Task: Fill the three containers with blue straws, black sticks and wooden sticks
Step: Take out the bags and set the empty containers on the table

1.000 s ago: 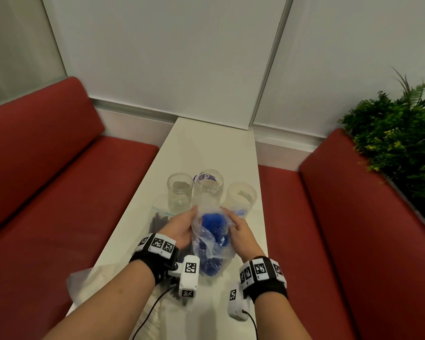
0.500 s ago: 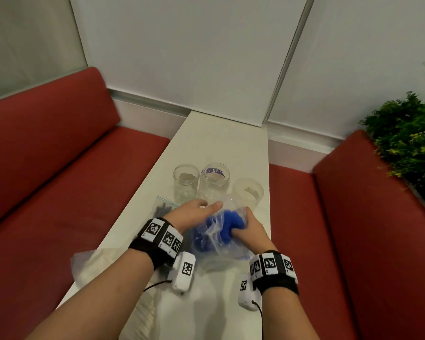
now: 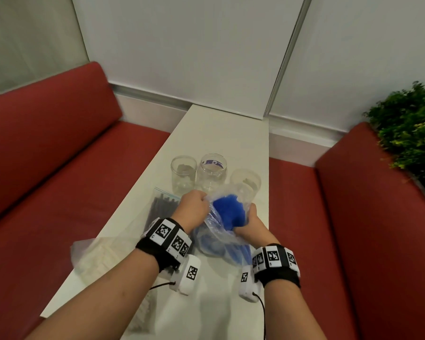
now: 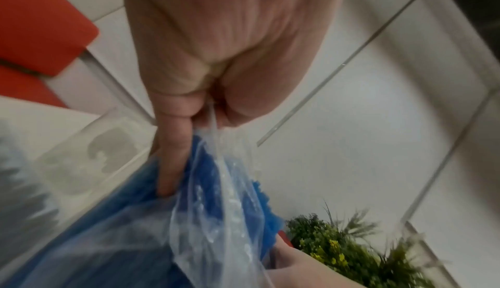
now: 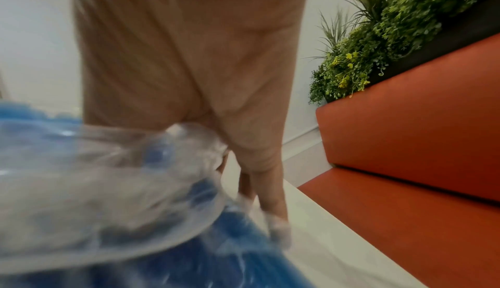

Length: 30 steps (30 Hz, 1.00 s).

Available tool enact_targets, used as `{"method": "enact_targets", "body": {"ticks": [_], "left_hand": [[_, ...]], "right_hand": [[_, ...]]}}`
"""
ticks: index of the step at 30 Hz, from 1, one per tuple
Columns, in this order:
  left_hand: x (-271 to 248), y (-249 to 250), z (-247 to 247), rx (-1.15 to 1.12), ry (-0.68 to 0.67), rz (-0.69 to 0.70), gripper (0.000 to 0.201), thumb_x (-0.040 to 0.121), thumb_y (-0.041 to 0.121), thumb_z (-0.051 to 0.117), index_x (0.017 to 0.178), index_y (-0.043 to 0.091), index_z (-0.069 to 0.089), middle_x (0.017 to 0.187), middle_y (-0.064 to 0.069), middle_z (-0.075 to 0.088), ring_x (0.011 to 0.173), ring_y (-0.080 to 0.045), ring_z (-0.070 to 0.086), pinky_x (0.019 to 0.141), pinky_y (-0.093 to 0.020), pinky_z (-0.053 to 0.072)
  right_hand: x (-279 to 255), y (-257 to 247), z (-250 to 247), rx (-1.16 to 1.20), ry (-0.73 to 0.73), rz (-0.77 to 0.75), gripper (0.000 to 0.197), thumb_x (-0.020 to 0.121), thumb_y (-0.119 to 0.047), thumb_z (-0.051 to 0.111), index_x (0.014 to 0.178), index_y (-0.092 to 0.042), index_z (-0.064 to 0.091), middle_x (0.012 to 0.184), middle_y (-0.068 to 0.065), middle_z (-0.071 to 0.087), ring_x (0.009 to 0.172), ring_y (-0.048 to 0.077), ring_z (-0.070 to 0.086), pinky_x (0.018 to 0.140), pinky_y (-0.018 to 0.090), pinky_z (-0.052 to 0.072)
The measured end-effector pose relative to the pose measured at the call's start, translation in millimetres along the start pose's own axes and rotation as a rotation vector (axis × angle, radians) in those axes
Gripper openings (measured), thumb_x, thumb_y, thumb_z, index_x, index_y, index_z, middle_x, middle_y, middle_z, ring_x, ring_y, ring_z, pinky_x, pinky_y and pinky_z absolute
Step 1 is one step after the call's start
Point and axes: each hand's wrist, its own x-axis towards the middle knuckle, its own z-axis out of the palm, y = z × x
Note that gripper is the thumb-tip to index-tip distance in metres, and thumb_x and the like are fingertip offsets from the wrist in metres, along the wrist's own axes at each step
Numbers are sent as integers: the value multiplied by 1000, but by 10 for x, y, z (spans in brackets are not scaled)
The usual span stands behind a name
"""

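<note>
Blue straws: opening the bag, frame centre

Left hand pinches the plastic bag rim; right hand clamps the blue straws through the film. Peel the rim down evenly, keeping the bundle upright, below three empty jars.

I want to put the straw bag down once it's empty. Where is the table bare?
Bare: the far table stretch beyond the three jars, up to the wall. Crowded: bag of black sticks left, both hands and the blue straws' bag in the middle.

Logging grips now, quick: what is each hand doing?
Left hand: pinches the clear plastic bag edge.
Right hand: grips the blue straws through the bag.
</note>
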Motion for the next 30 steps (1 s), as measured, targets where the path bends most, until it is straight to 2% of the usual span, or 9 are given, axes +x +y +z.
{"method": "enact_targets", "body": {"ticks": [3, 7, 10, 12, 17, 20, 22, 25, 30], "left_hand": [[32, -102, -2, -273, 42, -96, 29, 94, -4, 39, 82, 5, 64, 77, -9, 62, 73, -22, 58, 67, -32, 48], [104, -255, 86, -928, -37, -443, 29, 90, -16, 30, 87, -8, 58, 98, -29, 63, 102, -44, 64, 95, -53, 53], [86, -431, 206, -1147, -110, -603, 32, 96, -13, 26, 104, -9, 56, 107, -31, 59, 109, -40, 62, 96, -40, 54], [75, -449, 246, -1142, -152, -558, 28, 94, -10, 31, 98, -7, 58, 98, -24, 61, 91, -33, 65, 76, -36, 60], [116, -320, 176, -942, -407, -273, 52, 88, 25, 55, 140, 19, 52, 128, -23, 60, 117, -41, 59, 99, -60, 48], [170, -310, 102, -834, -566, -245, 52, 76, 32, 67, 124, 12, 63, 114, -18, 65, 101, -31, 64, 95, -52, 51], [173, -263, 70, -762, -639, -193, 48, 83, 47, 71, 123, 22, 66, 121, -6, 69, 110, -27, 66, 95, -49, 51], [174, -130, 106, -543, -492, -101, 59, 82, 67, 66, 128, 29, 63, 127, 3, 67, 122, -22, 60, 103, -46, 46], [349, -141, 195, -362, -108, -138, 45, 99, 51, 50, 117, 16, 70, 113, -3, 66, 108, -22, 59, 89, -32, 40]], "right_hand": [[-46, 53, -51, -144, -130, 6, 107, 66, -17, 77, 148, -32, 9, 109, 3, 61, 92, 16, 68, 57, 17, 53], [-48, 178, -44, -72, -187, -14, 114, 67, -15, 82, 147, -43, 6, 120, 2, 59, 104, 14, 67, 74, 22, 58], [-54, 224, -17, -57, -199, -39, 109, 67, -15, 83, 142, -53, 13, 122, 0, 59, 104, 12, 68, 82, 26, 59], [-48, 250, 14, -55, -195, -53, 107, 69, -14, 82, 142, -51, 14, 122, -2, 59, 103, 10, 67, 76, 21, 58], [-34, 249, -19, -122, -191, -58, 107, 67, -8, 80, 146, -38, 14, 123, -1, 57, 114, 15, 60, 89, 29, 57], [-5, 199, -45, -159, -167, -67, 108, 62, -4, 84, 144, -26, 17, 120, -4, 53, 115, 16, 56, 85, 24, 55], [2, 171, -24, -201, -142, -69, 104, 62, -4, 86, 140, -23, 21, 116, -7, 52, 110, 14, 56, 76, 17, 51], [8, 150, 32, -238, -137, -75, 99, 65, -5, 85, 139, -18, 21, 114, -4, 51, 109, 16, 57, 77, 18, 50], [-20, 91, 92, -216, -150, -66, 107, 69, -6, 84, 147, -16, 12, 126, 6, 51, 119, 22, 55, 88, 25, 53]]}}
